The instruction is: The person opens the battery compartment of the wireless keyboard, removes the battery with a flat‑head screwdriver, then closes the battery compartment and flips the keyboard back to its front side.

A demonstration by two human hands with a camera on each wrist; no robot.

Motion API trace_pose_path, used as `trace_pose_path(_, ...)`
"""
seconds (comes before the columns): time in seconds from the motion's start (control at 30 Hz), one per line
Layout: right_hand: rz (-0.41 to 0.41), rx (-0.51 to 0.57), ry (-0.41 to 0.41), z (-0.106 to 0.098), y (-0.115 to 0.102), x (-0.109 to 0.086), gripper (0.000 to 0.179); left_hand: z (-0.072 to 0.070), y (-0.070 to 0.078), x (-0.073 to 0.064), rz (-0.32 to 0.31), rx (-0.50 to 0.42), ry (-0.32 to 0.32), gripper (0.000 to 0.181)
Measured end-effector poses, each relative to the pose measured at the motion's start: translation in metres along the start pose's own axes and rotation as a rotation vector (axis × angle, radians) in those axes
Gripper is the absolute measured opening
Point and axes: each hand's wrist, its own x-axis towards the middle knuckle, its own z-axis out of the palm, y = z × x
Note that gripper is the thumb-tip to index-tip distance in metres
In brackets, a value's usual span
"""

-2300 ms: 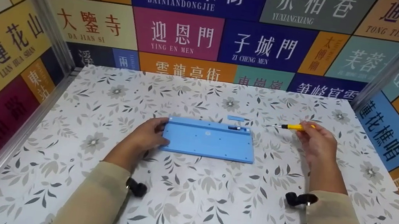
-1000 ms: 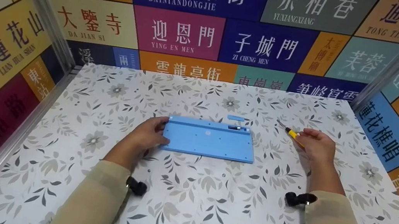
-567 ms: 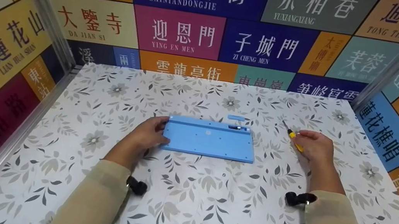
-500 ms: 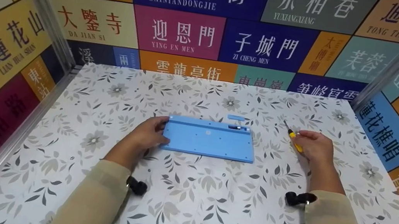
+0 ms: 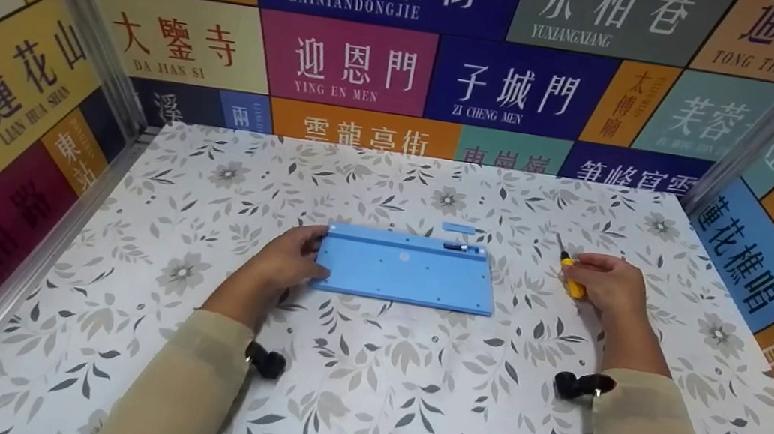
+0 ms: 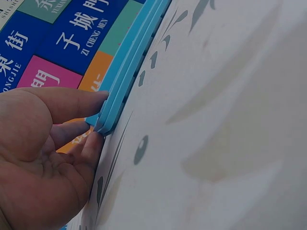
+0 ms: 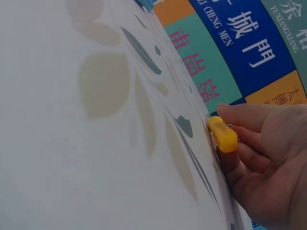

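Note:
A light blue wireless keyboard [image 5: 409, 277] lies face down, screw holes on its back and its battery slot uncovered at the upper right. A battery [image 5: 455, 247] sits in that slot. My left hand [image 5: 286, 257] grips the keyboard's left end, the thumb on the near side, fingers behind, as the left wrist view also shows. To the right, my right hand [image 5: 608, 286] holds a screwdriver [image 5: 573, 277] with a yellow handle low at the table, its shaft pointing away from me. In the right wrist view the handle [image 7: 224, 136] sits between thumb and fingers.
A small blue battery cover [image 5: 459, 229] lies just behind the keyboard's right half. The white table [image 5: 362, 395] has a leaf and flower print. Walls with coloured name panels [image 5: 344, 63] close off the back and both sides.
My right hand has lowered the screwdriver toward the table and turned it from pointing left to pointing away. My left hand and the keyboard have stayed put.

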Motion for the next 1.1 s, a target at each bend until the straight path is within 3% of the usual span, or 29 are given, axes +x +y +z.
trace_pose_path(0.4, 0.021, 0.033, 0.003, -0.002, 0.000, 0.001, 0.061, -0.001, 0.000, 0.001, -0.002, 0.014, -0.005, 0.089)
trace_pose_path(0.53, 0.017, 0.068, 0.020, -0.003, -0.002, -0.001, 0.060, -0.001, -0.002, 0.003, 0.037, 0.050, -0.011, 0.088)
trace_pose_path(0.63, -0.015, 0.102, 0.041, -0.003, -0.005, -0.003, 0.058, -0.001, -0.003, 0.004, 0.059, 0.058, -0.017, 0.087)
trace_pose_path(0.8, -0.080, 0.150, 0.034, 0.002, -0.015, -0.007, 0.052, 0.000, -0.002, 0.003, 0.027, 0.040, -0.005, 0.089)
trace_pose_path(1.0, -0.158, 0.172, -0.020, 0.014, -0.029, -0.016, 0.045, 0.000, -0.002, 0.002, 0.013, 0.015, -0.003, 0.089)
trace_pose_path(1.1, -0.215, 0.184, -0.084, 0.022, -0.035, -0.021, 0.046, -0.001, -0.003, 0.002, 0.014, 0.014, -0.005, 0.089)
